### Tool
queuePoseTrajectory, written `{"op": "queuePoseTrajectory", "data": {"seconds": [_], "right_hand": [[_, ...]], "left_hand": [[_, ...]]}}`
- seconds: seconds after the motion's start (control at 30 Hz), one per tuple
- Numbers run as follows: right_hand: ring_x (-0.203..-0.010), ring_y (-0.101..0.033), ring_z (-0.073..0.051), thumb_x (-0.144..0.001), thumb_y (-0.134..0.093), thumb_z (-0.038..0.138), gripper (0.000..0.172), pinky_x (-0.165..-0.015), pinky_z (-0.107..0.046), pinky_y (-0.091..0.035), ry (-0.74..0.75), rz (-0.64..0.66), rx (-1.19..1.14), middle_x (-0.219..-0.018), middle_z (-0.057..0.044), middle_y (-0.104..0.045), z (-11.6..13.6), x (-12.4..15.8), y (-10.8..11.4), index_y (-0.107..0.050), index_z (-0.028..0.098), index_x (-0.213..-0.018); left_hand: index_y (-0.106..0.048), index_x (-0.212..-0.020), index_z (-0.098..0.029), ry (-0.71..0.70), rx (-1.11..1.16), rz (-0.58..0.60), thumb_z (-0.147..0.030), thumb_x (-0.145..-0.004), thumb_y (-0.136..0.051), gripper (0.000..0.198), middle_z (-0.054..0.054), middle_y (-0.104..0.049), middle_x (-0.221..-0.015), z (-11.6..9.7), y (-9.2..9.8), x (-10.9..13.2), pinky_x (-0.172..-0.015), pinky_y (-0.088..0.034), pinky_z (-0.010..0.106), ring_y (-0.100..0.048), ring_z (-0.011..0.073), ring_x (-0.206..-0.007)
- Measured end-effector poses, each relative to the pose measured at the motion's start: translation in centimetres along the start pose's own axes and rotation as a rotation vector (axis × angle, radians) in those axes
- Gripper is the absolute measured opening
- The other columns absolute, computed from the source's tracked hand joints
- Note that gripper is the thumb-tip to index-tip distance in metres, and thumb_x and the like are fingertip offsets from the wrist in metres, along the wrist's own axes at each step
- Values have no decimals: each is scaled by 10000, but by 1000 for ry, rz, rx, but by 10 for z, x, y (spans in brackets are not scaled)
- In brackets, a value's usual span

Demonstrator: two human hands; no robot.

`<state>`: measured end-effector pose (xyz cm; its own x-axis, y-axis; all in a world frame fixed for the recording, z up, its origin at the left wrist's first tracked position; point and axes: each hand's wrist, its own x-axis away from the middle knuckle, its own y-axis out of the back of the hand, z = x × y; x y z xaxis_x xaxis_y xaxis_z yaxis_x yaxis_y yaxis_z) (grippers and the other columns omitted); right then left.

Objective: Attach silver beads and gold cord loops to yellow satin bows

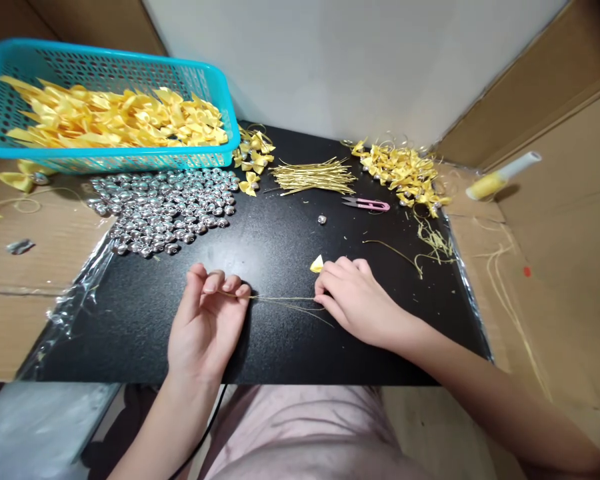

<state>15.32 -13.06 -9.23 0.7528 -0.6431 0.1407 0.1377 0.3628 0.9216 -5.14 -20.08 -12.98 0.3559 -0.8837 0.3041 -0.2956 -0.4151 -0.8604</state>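
Thin gold cord (283, 299) stretches between my two hands over the black tabletop. My left hand (205, 323) is palm up with its fingers curled, and the cord runs across them. The fingertips of my right hand (353, 293) pinch the cord's other end, where a loose tail trails below. A yellow ribbon bow tip (317, 264) pokes out beside the right fingers; the rest of it is hidden under that hand. Beyond the hands lie a single silver bell (322, 219) and pink thread snips (366, 204).
At the back left, a turquoise basket (130, 157) holds yellow ribbon bows, with a spread of silver bells (170, 207) before it. A bundle of gold cords (313, 177) lies at the back middle. Bows with bells (400, 170) are heaped at right, near cord scraps (435, 241).
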Motion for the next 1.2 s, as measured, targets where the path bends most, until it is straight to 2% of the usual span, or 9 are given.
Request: {"op": "queuePoseTrajectory", "data": {"seconds": [0.13, 0.5, 0.7, 0.83, 1.0, 1.2], "right_hand": [[-867, -467, -183, -938, -515, 186, 125, -786, -337, -271, -17, -2, -56, -892, -24, -606, -2, 9, 5, -558, 181, -820], [-859, -458, -178, -942, -490, 178, 120, -782, -328, -289, -41, -21, -100, -895, -19, -596, -10, 25, 5, -523, 186, -827], [-887, -486, -176, -924, -552, 210, 69, -809, -333, -287, -35, -62, -111, -913, -17, -615, -8, 18, 0, -559, 192, -858], [-919, -495, -183, -911, -597, 249, 72, -807, -341, -265, 33, -53, -84, -941, -23, -642, -2, 9, -7, -594, 189, -872], [-933, -487, -185, -941, -550, 228, 121, -795, -359, -240, 112, -47, 14, -937, -28, -643, 3, 4, -16, -615, 180, -851], [-923, -488, -193, -935, -560, 217, 109, -784, -361, -232, 57, -21, 49, -953, -41, -654, 7, 1, -16, -615, 170, -853]], "left_hand": [[-643, -815, -215, -4, -5, -19, -220, -833, -714, 73, -72, -518, -557, -1, -1, 0, -578, -504, 255, -544, 108, -568], [-650, -829, -205, -20, -13, -7, -196, -759, -783, 151, -75, -528, -556, -1, 0, -2, -579, -524, 253, -550, 110, -577], [-648, -819, -218, -18, -32, -27, -225, -827, -721, 73, -71, -508, -546, -1, -1, -2, -577, -511, 248, -545, 107, -573], [-646, -811, -219, -17, -35, -26, -221, -808, -742, 96, -75, -511, -547, -1, -2, -2, -575, -512, 247, -546, 104, -572], [-647, -819, -216, -11, -29, -6, -211, -780, -768, 127, -78, -515, -548, -1, -2, -2, -572, -521, 253, -549, 108, -575], [-650, -825, -210, 2, -11, 13, -200, -721, -815, 195, -82, -519, -553, -1, 1, -1, -574, -526, 252, -544, 107, -579]]}}
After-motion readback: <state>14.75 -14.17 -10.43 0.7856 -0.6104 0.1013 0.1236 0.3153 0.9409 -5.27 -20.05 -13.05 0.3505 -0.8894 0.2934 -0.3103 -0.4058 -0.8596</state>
